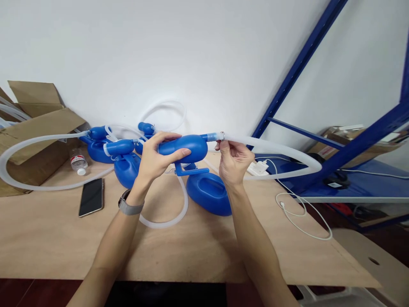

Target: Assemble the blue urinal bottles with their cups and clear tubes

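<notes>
My left hand (159, 153) is wrapped around a rounded blue plastic bottle (194, 147), held level above the table. An L-shaped blue bar (193, 172) sticks out below it. At the bottle's right end, a clear hose (271, 147) is fitted over its narrow spout. A small metal hose clamp (223, 135) circles the hose there, and my right hand (234, 157) pinches it between thumb and fingers. From that joint the hose loops far right and bends back behind my right wrist. Under the bottle, a blue oval container (209, 194) rests on the table, partly hidden by my right forearm.
Several blue bottles and containers with hoses, one a blue container (124, 170), crowd the table (179, 256) at back left. Nearby are a phone (91, 197), a plastic bottle (78, 162) and a cardboard box (41, 132). A power strip (259, 167), white cable (306, 198) and blue shelf frame (297, 64) stand right.
</notes>
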The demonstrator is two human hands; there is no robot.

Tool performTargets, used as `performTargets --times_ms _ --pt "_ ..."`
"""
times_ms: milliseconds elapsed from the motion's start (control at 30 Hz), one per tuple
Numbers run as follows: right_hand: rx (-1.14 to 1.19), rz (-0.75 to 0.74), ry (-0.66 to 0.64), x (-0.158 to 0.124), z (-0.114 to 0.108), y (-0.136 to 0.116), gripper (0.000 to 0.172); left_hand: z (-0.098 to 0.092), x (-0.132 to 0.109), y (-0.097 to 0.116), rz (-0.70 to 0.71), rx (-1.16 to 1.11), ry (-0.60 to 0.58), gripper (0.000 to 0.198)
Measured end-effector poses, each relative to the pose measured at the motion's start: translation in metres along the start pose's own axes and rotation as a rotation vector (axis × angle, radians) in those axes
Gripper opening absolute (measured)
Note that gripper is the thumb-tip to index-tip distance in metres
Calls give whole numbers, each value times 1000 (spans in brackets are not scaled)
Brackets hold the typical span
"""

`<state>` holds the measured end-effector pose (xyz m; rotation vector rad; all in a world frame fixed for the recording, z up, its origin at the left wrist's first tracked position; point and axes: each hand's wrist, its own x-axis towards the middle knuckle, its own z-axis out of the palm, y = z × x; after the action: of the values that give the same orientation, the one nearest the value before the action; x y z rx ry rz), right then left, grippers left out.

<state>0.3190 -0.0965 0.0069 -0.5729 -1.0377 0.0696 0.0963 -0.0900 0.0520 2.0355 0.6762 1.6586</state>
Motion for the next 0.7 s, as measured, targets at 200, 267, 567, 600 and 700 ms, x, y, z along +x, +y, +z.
performTargets --times_ms 200,267,567,600,700 --pt "50 49 -38 -5 4 3 36 -2 4 -8 -181 -129 -99 45" --pt "45 70 -52 -6 5 2 35 -3 6 -15 -218 -159 -117 45" --pt "65 263 -157 -1 4 3 47 -3 5 -13 -208 -108 -94 40" --pt "94 283 -167 0 3 3 48 -3 4 -9 -174 -63 -78 40" --pt "141 339 -203 3 1 2 50 -2 -2 3 -23 102 -23 41"
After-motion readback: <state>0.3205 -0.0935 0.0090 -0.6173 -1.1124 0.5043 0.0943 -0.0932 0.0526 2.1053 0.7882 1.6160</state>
